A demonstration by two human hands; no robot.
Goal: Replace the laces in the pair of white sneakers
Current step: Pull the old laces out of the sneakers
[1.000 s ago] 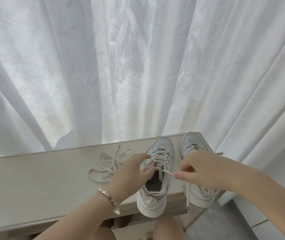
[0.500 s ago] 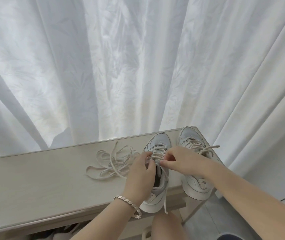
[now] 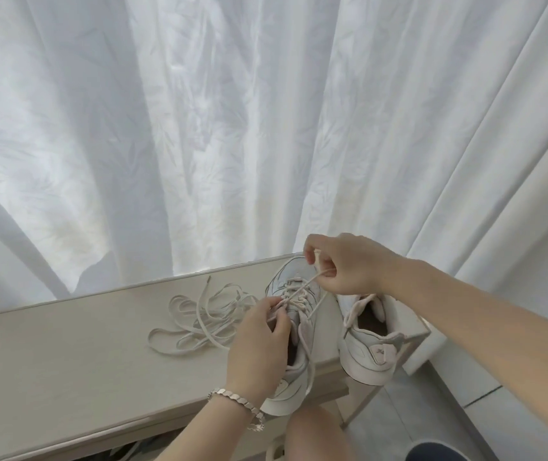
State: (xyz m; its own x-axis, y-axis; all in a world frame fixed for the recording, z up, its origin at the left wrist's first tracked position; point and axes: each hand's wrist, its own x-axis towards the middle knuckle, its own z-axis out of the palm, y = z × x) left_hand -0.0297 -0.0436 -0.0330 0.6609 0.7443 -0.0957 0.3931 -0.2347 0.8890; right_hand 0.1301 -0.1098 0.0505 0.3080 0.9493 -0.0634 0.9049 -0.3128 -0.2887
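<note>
While my left hand (image 3: 259, 342) pinches the lace (image 3: 309, 283) on the left-side sneaker (image 3: 284, 272), my right hand (image 3: 346, 264) pinches its end up taut, spare laces (image 3: 214, 316) heaped just beside.

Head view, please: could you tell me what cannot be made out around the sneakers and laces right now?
Head view only:
- Left sneaker: tongue and upper eyelets, hidden by the left hand.
- Right sneaker: toe and lacing, hidden by the right hand and forearm.
- Lace: its tip, inside the right hand's curled fingers.
- Loose laces: tangled, count unclear.
- Below the table: dark items, cut off by the bottom edge.
</note>
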